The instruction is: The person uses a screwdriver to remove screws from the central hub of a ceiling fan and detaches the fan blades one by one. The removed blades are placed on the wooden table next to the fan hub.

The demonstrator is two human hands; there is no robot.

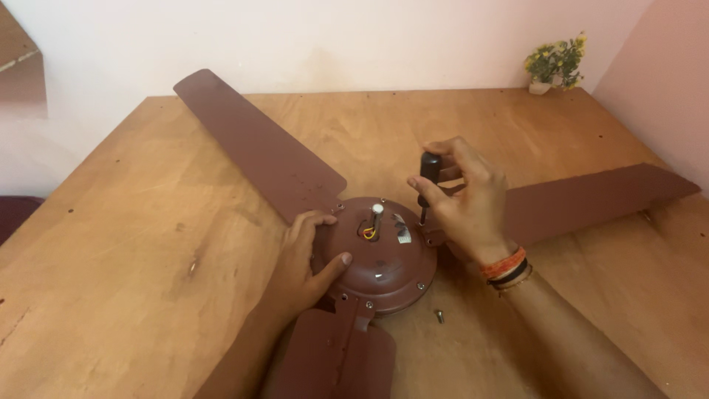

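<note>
A brown ceiling fan lies on the wooden table [148,222], its round motor housing [384,258] in the middle with a short shaft and wires on top. My left hand [306,258] rests on the housing's left side, thumb across its rim. My right hand [469,199] holds a black-handled screwdriver [428,177] upright, its tip down at the housing's right edge where the right blade [591,199] joins. Another blade [258,144] runs to the far left and a third [340,355] points toward me.
A loose screw [439,316] lies on the table just in front of the housing. A small pot of yellow flowers [557,65] stands at the far right corner by the wall. Walls border the table's back and right sides.
</note>
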